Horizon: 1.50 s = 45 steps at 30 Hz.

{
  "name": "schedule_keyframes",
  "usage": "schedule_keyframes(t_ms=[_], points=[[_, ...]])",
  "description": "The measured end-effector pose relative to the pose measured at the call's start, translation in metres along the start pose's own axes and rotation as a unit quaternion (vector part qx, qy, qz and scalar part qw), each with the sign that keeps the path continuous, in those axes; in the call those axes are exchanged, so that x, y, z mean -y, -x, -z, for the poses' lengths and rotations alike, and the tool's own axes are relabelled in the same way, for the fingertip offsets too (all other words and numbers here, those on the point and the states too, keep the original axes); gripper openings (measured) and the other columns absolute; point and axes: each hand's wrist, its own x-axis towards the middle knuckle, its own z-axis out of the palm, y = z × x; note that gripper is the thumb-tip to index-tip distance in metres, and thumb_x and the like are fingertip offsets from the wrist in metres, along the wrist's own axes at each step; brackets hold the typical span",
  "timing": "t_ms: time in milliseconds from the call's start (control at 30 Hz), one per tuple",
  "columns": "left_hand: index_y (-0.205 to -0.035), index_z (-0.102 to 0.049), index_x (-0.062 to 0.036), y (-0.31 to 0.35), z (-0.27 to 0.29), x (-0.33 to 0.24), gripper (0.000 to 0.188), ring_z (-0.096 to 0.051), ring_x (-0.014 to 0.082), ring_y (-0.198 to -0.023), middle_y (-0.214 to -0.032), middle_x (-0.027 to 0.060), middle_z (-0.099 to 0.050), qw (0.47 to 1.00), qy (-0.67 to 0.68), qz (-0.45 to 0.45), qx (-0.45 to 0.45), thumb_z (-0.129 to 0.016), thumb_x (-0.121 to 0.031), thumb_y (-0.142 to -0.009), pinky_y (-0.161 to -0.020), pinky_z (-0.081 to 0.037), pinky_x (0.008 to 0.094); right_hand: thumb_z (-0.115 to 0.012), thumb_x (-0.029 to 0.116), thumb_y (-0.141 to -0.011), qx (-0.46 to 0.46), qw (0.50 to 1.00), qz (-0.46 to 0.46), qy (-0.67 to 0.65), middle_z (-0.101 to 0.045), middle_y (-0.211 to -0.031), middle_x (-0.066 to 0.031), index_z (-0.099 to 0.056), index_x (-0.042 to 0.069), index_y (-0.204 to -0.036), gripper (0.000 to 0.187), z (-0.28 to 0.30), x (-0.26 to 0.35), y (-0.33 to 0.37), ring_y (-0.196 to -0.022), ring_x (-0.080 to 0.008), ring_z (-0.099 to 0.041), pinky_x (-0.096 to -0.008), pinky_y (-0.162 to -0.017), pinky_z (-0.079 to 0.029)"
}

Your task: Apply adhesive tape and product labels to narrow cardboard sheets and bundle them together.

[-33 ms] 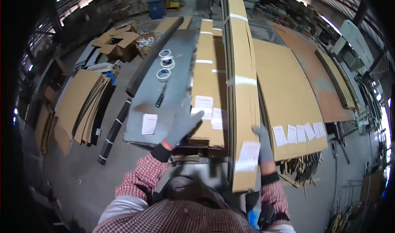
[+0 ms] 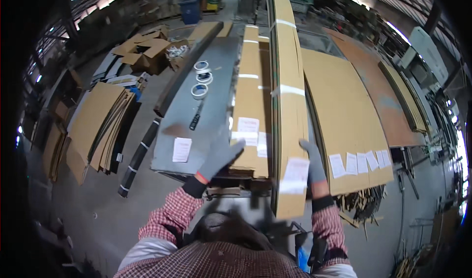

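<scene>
A long bundle of narrow cardboard strips [image 2: 289, 111], bound with white bands and bearing a white label near its close end, lies lengthwise before me. My right hand [image 2: 315, 165], in a grey glove, grips its right edge, thumb on the top face and the other fingers hidden. To the left rests a second strapped cardboard bundle [image 2: 246, 101] with paper labels. Against this one's left edge is my left hand [image 2: 220, 157], also gloved, thumb stretched out and fingers apart, slightly blurred. Left of that hand, a white paper slip [image 2: 182, 150] lies on the grey tabletop [image 2: 169, 130].
Rolls of tape [image 2: 200, 91] and a black-handled tool [image 2: 195, 121] lie on the tabletop. Wide cardboard sheets [image 2: 339, 106] with paper slips are stacked on the right. Leaning cardboard sheets [image 2: 93, 118], a dark strapped bundle [image 2: 132, 172] and an open carton [image 2: 147, 52] are on the left.
The near end of the long bundle has shifted away from me, my right hand moving slightly with it. My left hand stays beside the other bundle.
</scene>
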Motion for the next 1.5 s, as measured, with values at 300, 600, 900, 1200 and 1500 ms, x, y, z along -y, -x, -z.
schedule_keyframes(t_ms=[300, 600, 900, 1200, 1500], points=[[-0.139, -0.038, 0.0017, 0.045, -0.039, 0.068, 0.065, -0.052, 0.0355, -0.121, -0.129, 0.0247, -0.054, 0.98, 0.147, 0.084, 0.105, -0.059, -0.039, -0.092, -0.101, -0.04, 0.041, -0.064, 0.027, -0.09, -0.003, 0.988, -0.136, 0.078, -0.067, -0.109, -0.0125, -0.061, -0.002, -0.121, 0.043, -0.027, -0.039, -0.195, -0.095, -0.0224, -0.064, -0.0324, -0.084, -0.051], [-0.12, -0.057, 0.0006, 0.049, -0.038, -0.075, 0.046, -0.059, 0.0303, -0.105, -0.111, 0.0201, -0.062, 0.966, 0.188, -0.082, -0.155, -0.069, -0.021, -0.081, -0.094, -0.046, 0.0386, -0.066, 0.021, -0.085, -0.009, 0.798, 0.288, 0.529, -0.067, -0.106, -0.0232, -0.064, 0.003, -0.114, 0.034, 0.028, 0.012, -0.002, -0.087, -0.0307, -0.068, -0.0373, -0.076, -0.051], [-0.14, -0.029, 0.011, 0.082, -0.312, -0.146, 0.08, -0.05, 0.0227, -0.12, -0.133, 0.0244, -0.048, 0.912, 0.281, 0.205, 0.217, -0.071, -0.03, -0.086, -0.102, -0.042, 0.0332, -0.076, 0.024, -0.081, -0.193, 0.871, -0.167, 0.42, -0.057, -0.072, 0.0029, -0.062, 0.005, -0.089, 0.025, 0.316, -0.05, 0.298, -0.061, -0.0059, -0.049, -0.0238, -0.054, -0.041], [-0.13, -0.035, 0.0157, 0.067, -0.434, -0.101, 0.1, -0.058, 0.0297, -0.112, -0.123, 0.0275, -0.056, 0.9, 0.288, 0.306, 0.116, -0.075, -0.057, -0.075, -0.093, -0.048, 0.0347, -0.071, 0.042, -0.079, -0.063, 0.707, -0.22, 0.67, -0.065, -0.078, -0.018, -0.06, 0.002, -0.092, 0.043, 0.36, -0.029, 0.306, -0.075, -0.0375, -0.062, -0.0463, -0.067, -0.048], [-0.124, -0.044, 0.0112, 0.065, -0.432, -0.087, 0.089, -0.06, 0.0296, -0.106, -0.12, 0.0237, -0.059, 0.926, 0.273, 0.218, 0.142, -0.073, -0.058, -0.077, -0.093, -0.048, 0.0381, -0.055, 0.044, -0.095, -0.204, 0.977, -0.052, -0.034, -0.044, -0.069, 0.0027, -0.051, 0.012, -0.085, 0.034, 0.289, -0.043, 0.131, -0.054, -0.0075, -0.044, -0.0231, -0.047, -0.036]])
